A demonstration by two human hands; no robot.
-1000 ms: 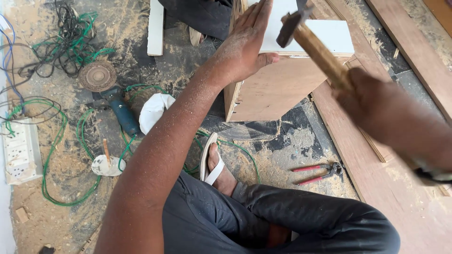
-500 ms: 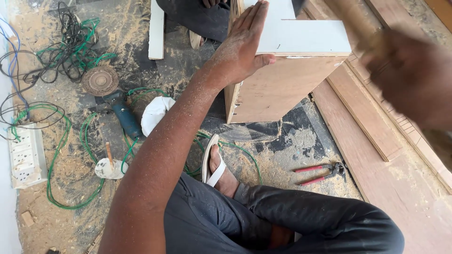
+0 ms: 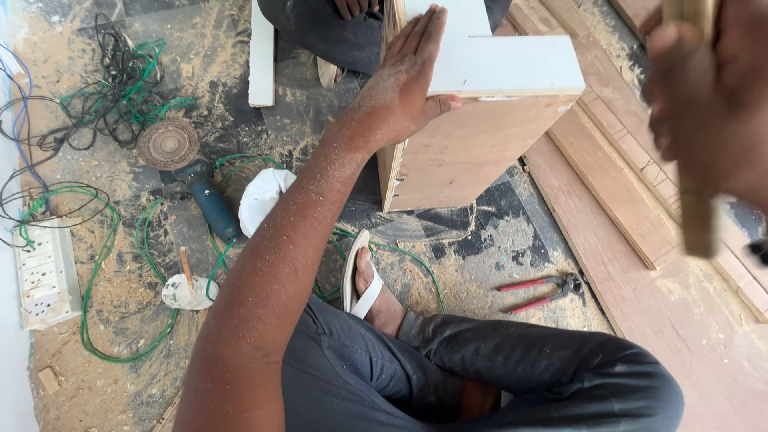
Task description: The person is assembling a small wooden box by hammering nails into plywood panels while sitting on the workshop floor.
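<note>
Fingers straight and flat, the left hand point(image 3: 404, 84) presses the side of the plywood box point(image 3: 472, 136), thumb hooked under its white top panel point(image 3: 508, 68). Blurred and partly cut off right of the box, the right hand point(image 3: 708, 96) grips a wooden hammer handle point(image 3: 694, 204); its head is out of frame. Red-handled pincers point(image 3: 544, 292) lie below the box.

A carpentry work site: sawdust point(image 3: 104, 312) covers the floor, with planks point(image 3: 608, 184), an angle grinder point(image 3: 188, 172), pincers point(image 3: 544, 292) and tangled cables point(image 3: 104, 104).
</note>
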